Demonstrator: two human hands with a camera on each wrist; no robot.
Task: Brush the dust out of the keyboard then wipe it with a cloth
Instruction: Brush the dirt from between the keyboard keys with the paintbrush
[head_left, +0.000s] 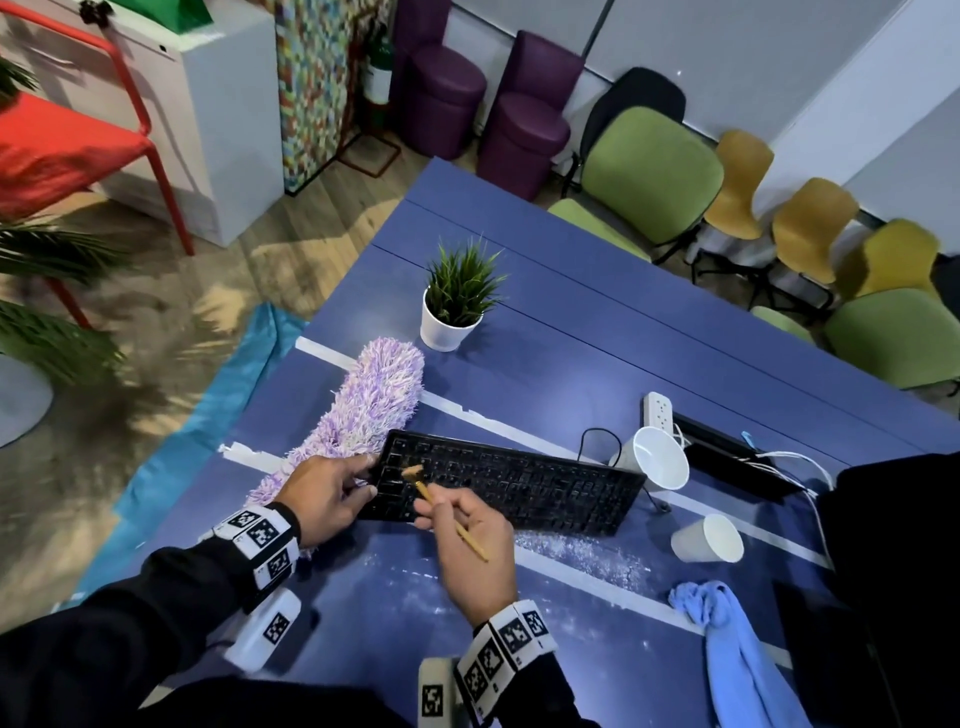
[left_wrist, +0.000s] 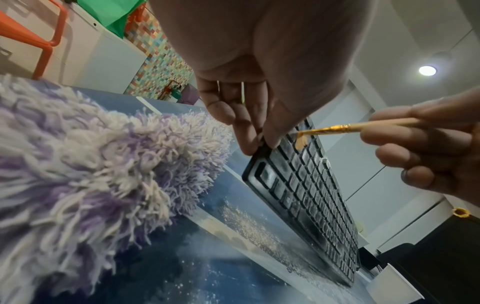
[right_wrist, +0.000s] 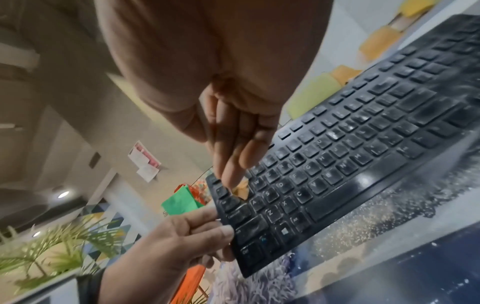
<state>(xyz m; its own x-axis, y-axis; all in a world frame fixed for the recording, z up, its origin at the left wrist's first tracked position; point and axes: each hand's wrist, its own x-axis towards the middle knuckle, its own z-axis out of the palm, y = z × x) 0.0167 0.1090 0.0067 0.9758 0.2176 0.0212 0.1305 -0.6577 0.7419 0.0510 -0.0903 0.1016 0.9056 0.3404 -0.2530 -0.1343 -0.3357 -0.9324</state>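
Blue worktop (head_left: 597, 332) carries a black keyboard (head_left: 519, 491) lying near its front edge, tilted up on its left end. The left hand (head_left: 322, 493) pinches that end, while the right hand (head_left: 475, 551) has its grip closed on a thin brush (head_left: 441, 506), bristles on the left-side keys. A blue cloth (head_left: 727, 639) waits to the right. Dust could scatter wider, or the lifted keyboard could slip from so light a pinch.

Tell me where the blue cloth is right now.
In the head view the blue cloth lies untouched on the blue table, at the person's near right, just in front of the tipped white paper cup and right of the right hand.
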